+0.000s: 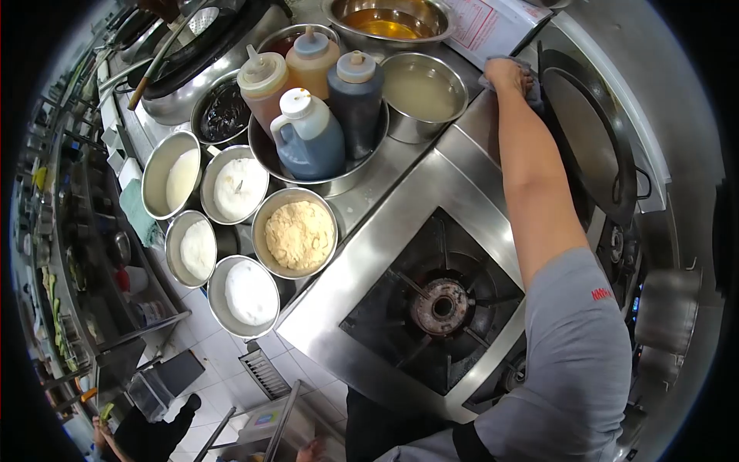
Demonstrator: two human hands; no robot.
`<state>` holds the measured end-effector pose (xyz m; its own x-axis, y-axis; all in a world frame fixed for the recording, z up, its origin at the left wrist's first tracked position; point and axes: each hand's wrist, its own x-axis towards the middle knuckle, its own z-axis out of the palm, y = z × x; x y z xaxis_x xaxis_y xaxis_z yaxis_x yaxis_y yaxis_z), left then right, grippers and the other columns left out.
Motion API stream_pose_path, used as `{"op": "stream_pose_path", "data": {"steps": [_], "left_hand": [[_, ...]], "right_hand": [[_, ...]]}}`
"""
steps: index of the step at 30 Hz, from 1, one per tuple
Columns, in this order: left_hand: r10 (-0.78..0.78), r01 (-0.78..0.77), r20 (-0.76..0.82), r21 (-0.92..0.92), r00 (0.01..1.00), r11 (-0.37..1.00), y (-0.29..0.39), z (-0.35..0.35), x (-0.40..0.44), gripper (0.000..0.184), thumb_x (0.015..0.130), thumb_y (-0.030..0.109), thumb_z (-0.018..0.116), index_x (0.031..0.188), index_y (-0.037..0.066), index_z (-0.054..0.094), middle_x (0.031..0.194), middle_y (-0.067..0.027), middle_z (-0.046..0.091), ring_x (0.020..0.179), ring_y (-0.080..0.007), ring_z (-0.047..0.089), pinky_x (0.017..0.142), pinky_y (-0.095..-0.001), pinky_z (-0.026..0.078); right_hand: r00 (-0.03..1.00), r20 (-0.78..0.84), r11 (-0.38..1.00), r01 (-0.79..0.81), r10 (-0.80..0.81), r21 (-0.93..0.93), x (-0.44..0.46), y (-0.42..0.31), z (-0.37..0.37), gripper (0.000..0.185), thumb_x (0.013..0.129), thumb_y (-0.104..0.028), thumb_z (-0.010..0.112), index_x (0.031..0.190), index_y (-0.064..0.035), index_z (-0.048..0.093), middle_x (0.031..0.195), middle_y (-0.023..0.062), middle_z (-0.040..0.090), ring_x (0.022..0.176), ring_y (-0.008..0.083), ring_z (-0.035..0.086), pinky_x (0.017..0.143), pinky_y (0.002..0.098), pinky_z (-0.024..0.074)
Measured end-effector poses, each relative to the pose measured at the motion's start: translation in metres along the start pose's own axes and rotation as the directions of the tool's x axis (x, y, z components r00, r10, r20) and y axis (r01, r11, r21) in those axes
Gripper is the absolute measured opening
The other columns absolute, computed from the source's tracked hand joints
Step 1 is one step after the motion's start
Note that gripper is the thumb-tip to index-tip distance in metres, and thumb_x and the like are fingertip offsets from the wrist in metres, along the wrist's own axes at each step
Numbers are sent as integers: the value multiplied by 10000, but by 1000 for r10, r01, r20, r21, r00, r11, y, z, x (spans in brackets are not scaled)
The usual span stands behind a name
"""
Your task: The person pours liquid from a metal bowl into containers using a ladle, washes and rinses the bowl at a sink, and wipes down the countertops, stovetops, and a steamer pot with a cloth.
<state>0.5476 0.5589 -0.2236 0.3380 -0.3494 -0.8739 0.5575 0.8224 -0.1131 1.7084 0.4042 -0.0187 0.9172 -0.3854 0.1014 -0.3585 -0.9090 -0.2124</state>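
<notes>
My right hand (508,76) is at the far end of my stretched arm, fingers closed over a grey cloth (533,94). The cloth touches the steel surface between the large dark pan (585,131) and a white tin with red print (485,31). Near the bottom edge a small blurred bit of skin, likely my left hand (312,450), shows. Its fingers cannot be made out. Below my right arm lies the gas burner (443,306) in its steel stove top (327,343).
Left of the stove stand steel pots of white powder (250,292), a pot of tan powder (300,235), a basin (339,185) of sauce bottles (308,142), and a bowl of oil (389,23). A wok (223,54) is at the upper left. Another person's hands (108,439) show bottom left.
</notes>
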Motion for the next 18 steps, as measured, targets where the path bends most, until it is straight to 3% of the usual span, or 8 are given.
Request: {"op": "stream_pose_path", "data": {"steps": [1,2,3,7,10,14,16,18], "left_hand": [[-57,85,179,-151,982,985,-1,-6,-1,505,982,340,574,1453,169,513,1386,-104,585,1198,-251,595,967,-394,497],[76,-42,-189,174,979,984,-14,9,6,505,986,335,571,1456,162,506,1378,-104,590,1193,-252,599,961,-392,500],[105,-22,-295,273,950,962,-18,20,13,505,990,330,568,1459,156,500,1371,-105,594,1188,-252,602,955,-391,502],[151,-5,-344,388,927,922,-19,51,30,507,1004,309,556,1472,132,474,1342,-106,612,1168,-253,617,931,-385,512],[184,-14,-320,465,929,885,-24,61,25,509,1015,294,546,1482,113,455,1320,-107,625,1153,-254,627,914,-380,520],[236,-21,-255,638,938,770,-26,70,4,511,1030,274,534,1495,89,430,1290,-108,642,1132,-256,641,890,-374,530],[303,-84,-112,820,946,565,-18,71,-6,513,1037,264,528,1501,76,417,1276,-109,651,1122,-256,649,878,-371,536],[349,-167,40,925,936,342,2,83,-1,508,1031,242,531,1500,81,422,1285,-112,648,1141,-259,647,881,-349,539]], "right_hand": [[1000,12,998,23,-24,52,-6,0,-11,801,864,-383,525,1482,100,357,1597,279,261,1496,442,206,1224,479,141],[999,21,994,43,-46,104,-9,0,-17,802,859,-384,527,1483,92,362,1598,270,269,1497,431,217,1223,474,154],[996,17,982,78,-82,171,-1,4,-15,823,847,-397,537,1489,85,358,1600,260,273,1493,418,243,1219,461,188],[975,122,963,157,-186,219,-15,7,-38,861,858,-340,532,1500,150,232,1597,292,243,1494,398,233,1230,450,155],[992,61,990,102,-109,99,-32,10,-14,841,860,-341,507,1491,152,252,1590,309,247,1483,418,245,1228,452,159],[971,12,964,237,-240,117,-100,19,-19,796,885,-348,467,1480,148,287,1582,303,273,1478,417,258,1229,451,163],[919,4,911,391,-395,128,-133,35,-22,706,952,-337,420,1479,121,322,1587,271,290,1481,394,266,1228,449,177],[903,-12,895,426,-428,128,-176,48,-38,618,1013,-333,369,1470,83,379,1576,244,333,1478,375,284,1221,447,203]]}}
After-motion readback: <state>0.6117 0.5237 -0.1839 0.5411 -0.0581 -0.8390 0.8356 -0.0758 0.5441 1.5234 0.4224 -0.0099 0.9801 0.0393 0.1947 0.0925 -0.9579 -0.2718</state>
